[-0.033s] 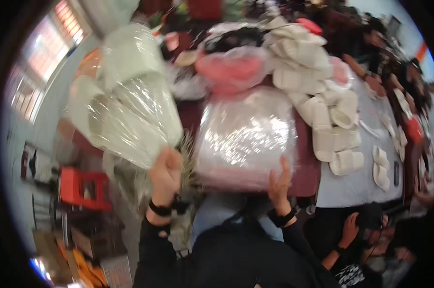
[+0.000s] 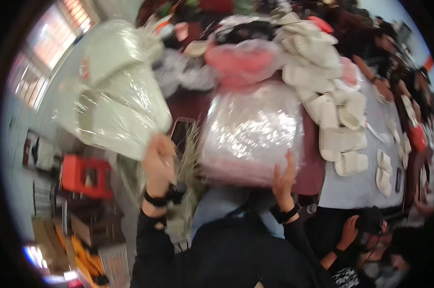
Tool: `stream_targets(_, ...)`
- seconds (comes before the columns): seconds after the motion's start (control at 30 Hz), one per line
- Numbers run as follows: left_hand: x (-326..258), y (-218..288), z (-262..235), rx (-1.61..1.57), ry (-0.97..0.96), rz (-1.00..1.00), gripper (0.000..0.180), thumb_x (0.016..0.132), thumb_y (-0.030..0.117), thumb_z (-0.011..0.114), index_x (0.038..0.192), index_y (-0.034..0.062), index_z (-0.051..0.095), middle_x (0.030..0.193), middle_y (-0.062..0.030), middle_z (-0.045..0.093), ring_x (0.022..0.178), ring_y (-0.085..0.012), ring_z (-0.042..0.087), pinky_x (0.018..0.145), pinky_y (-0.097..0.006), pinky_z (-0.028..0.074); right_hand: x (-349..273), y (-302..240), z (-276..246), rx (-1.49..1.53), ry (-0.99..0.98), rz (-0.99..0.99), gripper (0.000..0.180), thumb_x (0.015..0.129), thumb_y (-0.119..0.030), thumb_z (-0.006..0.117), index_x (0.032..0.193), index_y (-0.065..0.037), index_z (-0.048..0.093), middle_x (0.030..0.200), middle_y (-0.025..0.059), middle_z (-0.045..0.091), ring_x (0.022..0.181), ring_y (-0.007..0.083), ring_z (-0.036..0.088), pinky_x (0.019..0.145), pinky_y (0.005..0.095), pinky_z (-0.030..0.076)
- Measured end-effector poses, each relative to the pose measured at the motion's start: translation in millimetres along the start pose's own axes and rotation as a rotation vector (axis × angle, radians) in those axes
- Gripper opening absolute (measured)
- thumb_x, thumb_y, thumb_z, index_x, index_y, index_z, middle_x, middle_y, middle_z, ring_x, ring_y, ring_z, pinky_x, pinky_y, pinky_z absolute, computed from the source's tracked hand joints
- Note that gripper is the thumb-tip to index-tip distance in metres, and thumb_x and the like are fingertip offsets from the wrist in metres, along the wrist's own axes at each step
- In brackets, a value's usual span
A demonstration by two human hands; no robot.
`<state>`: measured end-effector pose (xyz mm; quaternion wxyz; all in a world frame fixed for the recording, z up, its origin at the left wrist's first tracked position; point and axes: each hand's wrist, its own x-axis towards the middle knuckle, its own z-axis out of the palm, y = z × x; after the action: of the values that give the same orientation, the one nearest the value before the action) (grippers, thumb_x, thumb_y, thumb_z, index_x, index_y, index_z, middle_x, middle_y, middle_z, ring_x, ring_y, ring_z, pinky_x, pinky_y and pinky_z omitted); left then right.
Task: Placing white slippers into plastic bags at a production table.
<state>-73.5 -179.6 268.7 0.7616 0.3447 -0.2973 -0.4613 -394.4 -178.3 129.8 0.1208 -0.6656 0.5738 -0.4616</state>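
Raised at the left, a clear plastic bag with pale green slippers (image 2: 130,91) in it hangs from my left hand (image 2: 158,156). The fingers are closed round the bag's near end, and the bag fans out away from me. My right hand (image 2: 285,180) is open, its fingers stretched upward, at the near right edge of a stack of clear plastic bags (image 2: 250,129). It holds nothing; whether it touches the stack I cannot tell. The stack lies flat on the dark red table (image 2: 309,177) in front of me and shines with glare.
Cream slippers (image 2: 344,134) are heaped to the right, partly on a grey tabletop (image 2: 337,192). Beyond the stack sits a pink bundle in plastic (image 2: 243,62). A red stool (image 2: 87,175) stands at lower left. A co-worker's hand (image 2: 351,228) shows at lower right; others work at far right.
My left hand and the slipper bag have shifted slightly left and toward me, uncovering a phone-like thing on the table edge. The right hand stays beside the stack. The whole view has shifted a little.
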Motion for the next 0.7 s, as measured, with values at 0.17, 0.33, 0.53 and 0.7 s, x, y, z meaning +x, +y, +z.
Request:
stream_targets(0.17, 8.0, 78.1, -70.0, 0.131, 0.488, 0.427, 0.031, 0.093, 0.019, 0.052, 0.067, 0.0112, 0.038, 0.061, 0.0024, 0.031, 0.054, -0.0089, 0.026, 0.051, -0.026, 0.022, 8.4, 17.6, 6.0, -0.116, -0.075, -0.123, 0.052, 0.087, -0.009, 0.056, 0.133, 0.003, 0.036, 0.14, 0.0236, 0.035, 0.128, 0.0389, 0.035, 0.106, 0.0446, 0.028)
stream_targets(0.33, -43.1, 76.0, -162.0, 0.149, 0.813, 0.447, 0.029, 0.092, 0.022, 0.053, 0.068, 0.0126, 0.039, 0.06, 0.0028, 0.033, 0.05, -0.0081, 0.028, 0.047, -0.025, 0.022, -4.1, 46.3, 11.6, -0.213, -0.035, -0.126, 0.053, 0.087, -0.01, 0.055, 0.135, 0.001, 0.035, 0.143, 0.0222, 0.032, 0.131, 0.0378, 0.032, 0.107, 0.0452, 0.025)
stream_targets(0.53, -99.0, 7.0, -182.7, -0.009, 1.19, 0.223, 0.02, 0.089, 0.028, 0.057, 0.08, 0.015, 0.045, 0.059, 0.0032, 0.037, 0.049, -0.0075, 0.034, 0.044, -0.022, 0.024, -7.9, 47.2, 10.4, -0.148, -0.014, -0.1, 0.049, 0.09, -0.008, 0.051, 0.135, -0.001, 0.035, 0.143, 0.0211, 0.031, 0.132, 0.0372, 0.031, 0.108, 0.0458, 0.024)
stream_targets(0.7, -133.8, -56.9, -191.4, -0.09, 1.176, -0.048, 0.015, 0.088, 0.025, 0.059, 0.09, 0.0131, 0.051, 0.062, 0.0022, 0.042, 0.05, -0.0076, 0.041, 0.042, -0.02, 0.03, -8.4, 51.6, 10.6, -0.199, 0.015, -0.115, 0.046, 0.09, -0.009, 0.051, 0.133, -0.001, 0.037, 0.142, 0.0208, 0.034, 0.131, 0.037, 0.032, 0.108, 0.046, 0.025)
